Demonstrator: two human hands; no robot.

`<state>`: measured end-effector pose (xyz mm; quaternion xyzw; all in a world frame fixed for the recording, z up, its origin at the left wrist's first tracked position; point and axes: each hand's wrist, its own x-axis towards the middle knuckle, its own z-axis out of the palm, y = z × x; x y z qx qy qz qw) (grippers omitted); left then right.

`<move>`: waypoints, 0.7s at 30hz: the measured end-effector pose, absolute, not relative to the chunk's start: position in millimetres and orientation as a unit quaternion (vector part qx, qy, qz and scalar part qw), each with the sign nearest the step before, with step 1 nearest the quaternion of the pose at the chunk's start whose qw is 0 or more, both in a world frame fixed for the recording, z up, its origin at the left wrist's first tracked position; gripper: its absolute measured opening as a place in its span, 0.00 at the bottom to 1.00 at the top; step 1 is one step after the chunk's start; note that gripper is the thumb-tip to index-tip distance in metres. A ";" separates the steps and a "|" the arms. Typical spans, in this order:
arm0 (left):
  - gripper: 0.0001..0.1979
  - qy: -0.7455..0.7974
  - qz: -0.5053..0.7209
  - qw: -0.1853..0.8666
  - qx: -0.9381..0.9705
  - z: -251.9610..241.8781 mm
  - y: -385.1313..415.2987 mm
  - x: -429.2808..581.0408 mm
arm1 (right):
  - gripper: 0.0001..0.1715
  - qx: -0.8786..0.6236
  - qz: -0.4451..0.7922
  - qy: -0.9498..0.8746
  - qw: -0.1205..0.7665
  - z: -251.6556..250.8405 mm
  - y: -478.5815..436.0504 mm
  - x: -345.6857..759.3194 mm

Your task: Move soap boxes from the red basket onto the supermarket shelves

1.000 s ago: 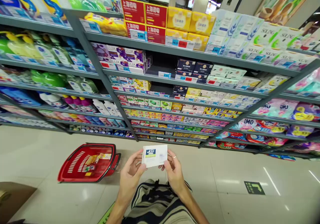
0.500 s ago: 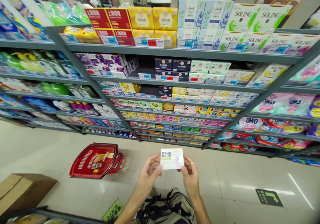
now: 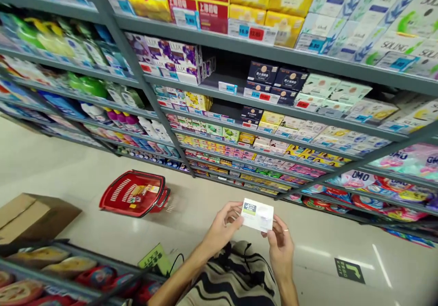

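A small white soap box (image 3: 258,215) with a dark blue and green label is held up between both hands in front of my body. My left hand (image 3: 227,224) pinches its left edge, thumb on the near side. My right hand (image 3: 278,237), with a ring on one finger, grips the box's right edge. The box tilts slightly down to the right, printed face toward me. The fingertips behind it are hidden.
Ahead stand shelves (image 3: 219,94) packed with boxed soaps and bottles. A red shopping basket (image 3: 118,205) with a few packages sits on the floor at left. A cardboard box (image 3: 30,219) stands farther left, above another shelf of goods (image 3: 58,269) at lower left.
The view has turned and tipped down, so the shelves look closer and slanted. In the picture, both hands and the soap box have shifted right, still held together.
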<state>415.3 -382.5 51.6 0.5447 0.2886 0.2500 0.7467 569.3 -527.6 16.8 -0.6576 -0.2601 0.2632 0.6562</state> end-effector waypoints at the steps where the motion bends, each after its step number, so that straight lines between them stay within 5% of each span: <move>1: 0.22 0.285 0.249 0.754 0.537 45.7 -377.7 412.0 | 0.27 -0.671 0.267 -0.262 0.640 15.5 -528.4 564.0; 21: 0.19 0.373 0.253 0.742 0.497 0.7 -346.8 353.9 | 0.28 -0.674 0.366 -0.387 0.512 15.7 -485.5 532.5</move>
